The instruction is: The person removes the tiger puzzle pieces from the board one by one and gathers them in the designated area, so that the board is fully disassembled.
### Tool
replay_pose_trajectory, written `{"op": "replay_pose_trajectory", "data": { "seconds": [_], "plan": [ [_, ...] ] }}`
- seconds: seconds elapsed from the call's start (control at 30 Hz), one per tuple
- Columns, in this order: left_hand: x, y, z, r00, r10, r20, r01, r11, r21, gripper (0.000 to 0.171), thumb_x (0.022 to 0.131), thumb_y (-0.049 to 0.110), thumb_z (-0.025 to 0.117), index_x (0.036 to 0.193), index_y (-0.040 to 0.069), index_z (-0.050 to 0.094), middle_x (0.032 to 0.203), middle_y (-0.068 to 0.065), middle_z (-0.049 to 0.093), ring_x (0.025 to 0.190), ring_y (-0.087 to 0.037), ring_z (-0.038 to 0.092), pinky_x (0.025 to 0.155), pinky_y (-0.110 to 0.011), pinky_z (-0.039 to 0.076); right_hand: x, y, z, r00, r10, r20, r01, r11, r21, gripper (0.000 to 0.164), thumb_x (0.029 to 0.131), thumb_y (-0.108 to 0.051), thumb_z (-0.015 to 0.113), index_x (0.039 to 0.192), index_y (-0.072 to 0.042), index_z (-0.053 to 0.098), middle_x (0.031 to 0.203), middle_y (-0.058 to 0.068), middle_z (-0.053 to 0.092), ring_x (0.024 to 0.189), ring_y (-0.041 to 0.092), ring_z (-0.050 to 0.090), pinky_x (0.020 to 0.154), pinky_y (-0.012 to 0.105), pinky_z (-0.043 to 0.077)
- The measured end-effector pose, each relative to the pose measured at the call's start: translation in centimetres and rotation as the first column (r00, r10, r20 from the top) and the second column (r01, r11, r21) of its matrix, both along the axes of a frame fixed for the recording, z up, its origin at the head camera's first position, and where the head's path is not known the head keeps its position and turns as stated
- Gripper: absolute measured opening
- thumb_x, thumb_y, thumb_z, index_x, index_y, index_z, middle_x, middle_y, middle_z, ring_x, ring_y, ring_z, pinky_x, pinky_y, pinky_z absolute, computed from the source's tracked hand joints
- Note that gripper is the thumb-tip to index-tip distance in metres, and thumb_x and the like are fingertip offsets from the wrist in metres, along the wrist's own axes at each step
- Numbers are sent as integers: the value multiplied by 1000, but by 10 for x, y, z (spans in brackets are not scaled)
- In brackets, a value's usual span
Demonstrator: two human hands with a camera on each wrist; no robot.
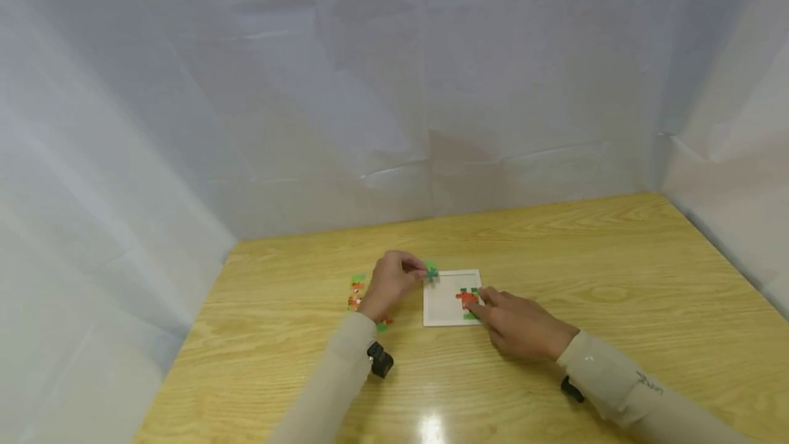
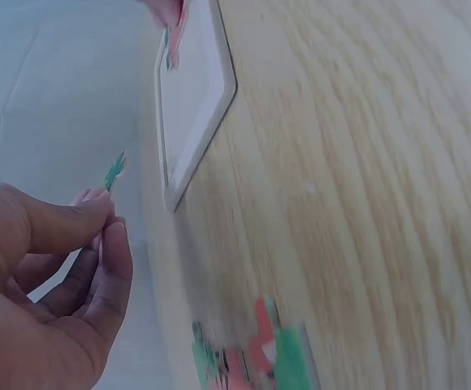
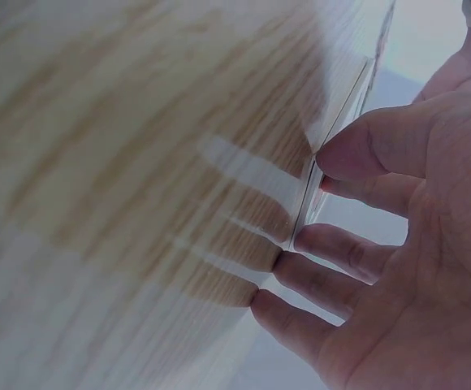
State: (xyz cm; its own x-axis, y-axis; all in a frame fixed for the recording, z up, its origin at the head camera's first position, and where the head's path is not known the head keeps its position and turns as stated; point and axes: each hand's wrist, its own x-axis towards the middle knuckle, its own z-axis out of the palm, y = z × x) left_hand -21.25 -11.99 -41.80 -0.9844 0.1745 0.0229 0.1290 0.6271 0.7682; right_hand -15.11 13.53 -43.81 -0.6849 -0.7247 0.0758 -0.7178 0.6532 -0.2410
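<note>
My left hand (image 1: 391, 282) pinches a green jigsaw piece (image 1: 431, 273) between thumb and fingertips, held over the far left corner of a white square puzzle tray (image 1: 435, 323). In the left wrist view, that piece (image 2: 115, 172) stands out edge-on beyond the fingertips. Inside the tray's right side lie joined red and green jigsaw pieces (image 1: 466, 299). My right hand (image 1: 520, 324) rests at the tray's right edge, fingers extended, with a fingertip touching the red pieces. In the right wrist view, the thumb meets the tray edge (image 3: 307, 199) and other fingertips touch the table.
More jigsaw pieces (image 1: 355, 297), orange and green, lie on the wooden table (image 1: 277, 348) left of the tray, partly hidden by my left hand and wrist. White sheeting (image 1: 370, 88) hangs behind the table and at both sides.
</note>
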Motion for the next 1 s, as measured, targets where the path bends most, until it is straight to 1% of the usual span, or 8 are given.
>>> {"op": "replay_pose_trajectory", "data": {
  "seconds": [0.07, 0.2, 0.4, 0.6, 0.67, 0.8, 1.0],
  "plan": [
    [0, -7, 1, 1000, 18, 10, -18, 1000, -3, 6, 95, 8, 71, 94, 5, 77, 92, -6, 73, 79, -16, 65, 67, -32, 54, 0, 0, 0, 1000, 1, -7, -1, 1000, 0, 49, 96, -2, 62, 143, 0, 54, 122, 18, 55, 89, 21, 59, 67, 36, 54],
    [0, -18, 2, 999, 49, 10, -48, 998, -40, 6, 93, 8, 73, 94, 6, 78, 92, -5, 73, 80, -17, 65, 70, -34, 55, 1, 0, -1, 1000, 5, -29, -5, 1000, 3, 49, 96, -2, 63, 143, 1, 54, 127, 22, 54, 97, 28, 63, 73, 39, 57],
    [1, -29, 0, 996, 78, 44, -75, 995, -63, 4, 93, 7, 74, 94, 5, 77, 91, -5, 72, 81, -17, 65, 72, -34, 55, 1, 0, -2, 999, 7, -43, -7, 1000, -6, 48, 95, -2, 63, 142, 1, 54, 126, 21, 55, 93, 25, 62, 70, 37, 56],
    [3, -33, 0, 995, 79, 57, -75, 995, -64, 4, 93, 4, 73, 94, 2, 76, 90, -7, 71, 79, -18, 63, 68, -32, 54, 1, 1, -2, 999, 6, -31, -6, 1000, -6, 49, 95, -3, 62, 143, 0, 54, 123, 17, 53, 86, 17, 55, 64, 33, 52],
    [4, -34, 0, 995, 85, 60, -81, 994, -72, 4, 93, 3, 73, 93, 2, 76, 89, -7, 71, 78, -18, 63, 67, -31, 53, 1, 1, -2, 1000, 8, -28, -8, 1000, -6, 49, 95, -2, 62, 143, 0, 54, 122, 17, 53, 85, 17, 55, 63, 32, 51],
    [4, -35, -2, 994, 90, 56, -85, 992, -94, 3, 92, 1, 73, 93, 0, 76, 89, -8, 71, 76, -18, 63, 66, -30, 53, 1, 0, -2, 1000, 3, -16, -3, 1000, -2, 49, 96, -3, 61, 144, 0, 53, 125, 18, 53, 88, 19, 57, 66, 34, 52],
    [4, -33, -3, 996, 88, 19, -84, 983, -163, 3, 90, -2, 74, 92, -1, 76, 90, -10, 73, 76, -17, 64, 67, -31, 54, 2, -1, -1, 1000, -5, -8, 5, 1000, -1, 48, 97, -3, 60, 144, 0, 53, 128, 20, 53, 95, 24, 60, 72, 39, 55]
  ]
}}
